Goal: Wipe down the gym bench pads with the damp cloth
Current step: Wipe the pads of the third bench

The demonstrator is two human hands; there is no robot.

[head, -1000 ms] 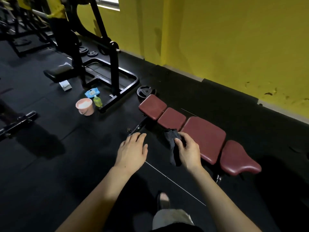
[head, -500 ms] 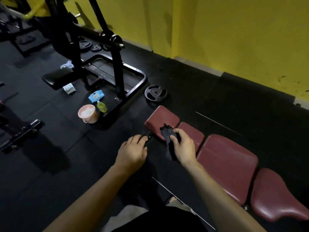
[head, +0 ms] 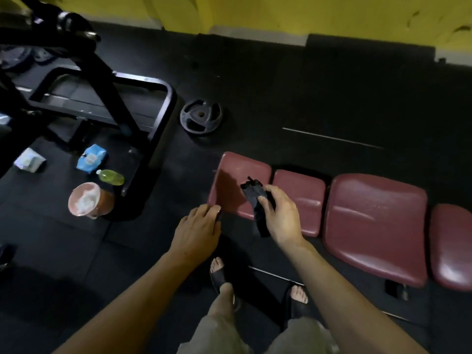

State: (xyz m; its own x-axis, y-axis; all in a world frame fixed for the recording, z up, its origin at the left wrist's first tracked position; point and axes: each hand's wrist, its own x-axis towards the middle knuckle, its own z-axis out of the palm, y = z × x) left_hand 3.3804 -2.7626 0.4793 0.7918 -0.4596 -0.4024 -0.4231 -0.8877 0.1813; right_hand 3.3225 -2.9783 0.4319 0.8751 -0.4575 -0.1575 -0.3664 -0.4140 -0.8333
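A low gym bench with several dark red pads runs across the right half of the view: an end pad (head: 237,175), a small pad (head: 300,200), a large pad (head: 375,223) and a seat pad (head: 452,244) at the right edge. My right hand (head: 281,218) grips a dark cloth (head: 255,198) over the near edge of the end pad, the cloth hanging down past the pad. My left hand (head: 196,231) hovers with loosely spread fingers at the near left corner of that pad, holding nothing.
A black machine frame (head: 153,111) stands at left. A weight plate (head: 200,117) lies on the dark floor behind the bench. A pink bucket (head: 86,200), a green bottle (head: 111,177) and a blue packet (head: 91,159) sit left. My sandalled feet (head: 222,274) stand near the bench.
I have stepped closer and now look more steeply down. My right hand with the cloth has moved left from the bench's middle to the end pad. My left hand stayed beside it.
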